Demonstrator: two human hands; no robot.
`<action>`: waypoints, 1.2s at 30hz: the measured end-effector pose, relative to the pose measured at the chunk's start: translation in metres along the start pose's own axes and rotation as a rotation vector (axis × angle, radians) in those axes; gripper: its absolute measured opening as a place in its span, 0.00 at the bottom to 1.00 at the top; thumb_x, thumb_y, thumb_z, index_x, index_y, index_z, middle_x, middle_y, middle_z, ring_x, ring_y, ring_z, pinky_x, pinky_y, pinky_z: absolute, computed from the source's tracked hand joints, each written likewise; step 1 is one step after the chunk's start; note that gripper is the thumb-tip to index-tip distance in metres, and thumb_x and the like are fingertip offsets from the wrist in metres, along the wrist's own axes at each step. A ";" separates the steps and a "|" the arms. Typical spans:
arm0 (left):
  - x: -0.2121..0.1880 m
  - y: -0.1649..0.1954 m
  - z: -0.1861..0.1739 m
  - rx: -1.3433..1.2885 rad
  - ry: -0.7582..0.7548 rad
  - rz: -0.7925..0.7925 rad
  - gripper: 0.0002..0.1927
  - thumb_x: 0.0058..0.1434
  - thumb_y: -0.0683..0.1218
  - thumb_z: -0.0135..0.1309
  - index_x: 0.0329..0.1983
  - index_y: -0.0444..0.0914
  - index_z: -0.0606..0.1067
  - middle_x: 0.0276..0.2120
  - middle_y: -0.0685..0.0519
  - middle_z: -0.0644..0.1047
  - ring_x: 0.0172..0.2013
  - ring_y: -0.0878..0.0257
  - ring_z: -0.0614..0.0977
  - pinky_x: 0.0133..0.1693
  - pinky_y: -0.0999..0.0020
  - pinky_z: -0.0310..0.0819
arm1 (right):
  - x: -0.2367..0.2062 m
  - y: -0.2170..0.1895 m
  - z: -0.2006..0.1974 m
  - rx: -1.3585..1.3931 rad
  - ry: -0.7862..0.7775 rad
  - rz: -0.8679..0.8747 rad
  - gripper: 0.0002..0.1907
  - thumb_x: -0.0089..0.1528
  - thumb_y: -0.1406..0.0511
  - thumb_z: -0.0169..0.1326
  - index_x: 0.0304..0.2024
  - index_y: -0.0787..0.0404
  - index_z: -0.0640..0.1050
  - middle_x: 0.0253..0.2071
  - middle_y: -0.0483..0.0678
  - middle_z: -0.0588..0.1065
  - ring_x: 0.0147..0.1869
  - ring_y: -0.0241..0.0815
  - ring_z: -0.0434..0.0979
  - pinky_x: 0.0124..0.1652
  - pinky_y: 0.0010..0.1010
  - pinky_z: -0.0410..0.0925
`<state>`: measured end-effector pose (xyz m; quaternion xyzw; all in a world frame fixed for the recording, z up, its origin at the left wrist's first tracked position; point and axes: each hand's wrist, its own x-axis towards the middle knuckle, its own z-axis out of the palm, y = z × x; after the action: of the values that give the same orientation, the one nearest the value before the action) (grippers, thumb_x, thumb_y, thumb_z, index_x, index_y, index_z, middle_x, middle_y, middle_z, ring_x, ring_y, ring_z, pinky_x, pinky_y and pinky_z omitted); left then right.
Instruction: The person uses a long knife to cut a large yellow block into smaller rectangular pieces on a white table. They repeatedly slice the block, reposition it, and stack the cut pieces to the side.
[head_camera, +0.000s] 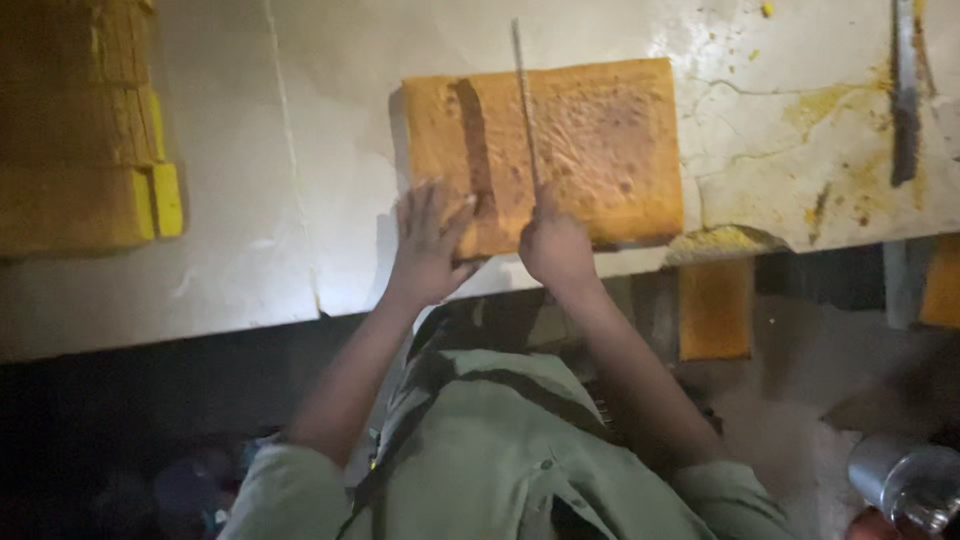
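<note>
Right grip (553, 243) fisted round knife (525, 100) over cake (590, 140); left grip (428, 243) spread flat beside it on cake's edge.

Stacked cake slabs (75, 130) at nine o'clock cut by the edge, metal cup (908, 482) at four o'clock cropped, floor beneath table too dark.

Both arms extended forward, hands side by side.
Left hand (428, 245) flat, fingers spread; right hand (555, 243) closed in a fist.

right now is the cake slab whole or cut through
Cannot tell. The knife lies across the cake slab, held by the right hand; no open gap shows.
</note>
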<state>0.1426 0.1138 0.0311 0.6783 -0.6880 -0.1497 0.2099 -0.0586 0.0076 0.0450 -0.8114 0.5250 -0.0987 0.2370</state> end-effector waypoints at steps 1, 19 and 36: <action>-0.005 -0.008 -0.002 -0.017 0.020 -0.017 0.52 0.54 0.66 0.64 0.77 0.49 0.56 0.75 0.31 0.48 0.75 0.32 0.47 0.70 0.29 0.38 | 0.018 -0.009 0.005 0.058 -0.010 -0.029 0.26 0.60 0.70 0.50 0.60 0.71 0.63 0.29 0.68 0.75 0.35 0.71 0.77 0.36 0.59 0.70; 0.007 -0.041 0.005 0.085 -0.115 -0.040 0.52 0.57 0.61 0.61 0.78 0.40 0.52 0.70 0.20 0.51 0.72 0.27 0.50 0.68 0.28 0.43 | 0.118 -0.078 0.013 0.074 -0.376 0.375 0.23 0.63 0.67 0.46 0.60 0.72 0.66 0.35 0.67 0.77 0.38 0.67 0.82 0.38 0.53 0.75; -0.014 0.000 -0.026 0.008 -0.007 -0.097 0.57 0.50 0.64 0.66 0.79 0.47 0.52 0.73 0.26 0.48 0.74 0.31 0.49 0.70 0.33 0.41 | 0.048 -0.129 -0.048 -0.095 -0.289 0.090 0.37 0.55 0.63 0.59 0.60 0.74 0.59 0.46 0.69 0.77 0.52 0.66 0.78 0.50 0.50 0.71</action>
<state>0.1550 0.1302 0.0525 0.7112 -0.6557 -0.1593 0.1971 0.0464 -0.0055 0.1459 -0.8031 0.5255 0.0549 0.2756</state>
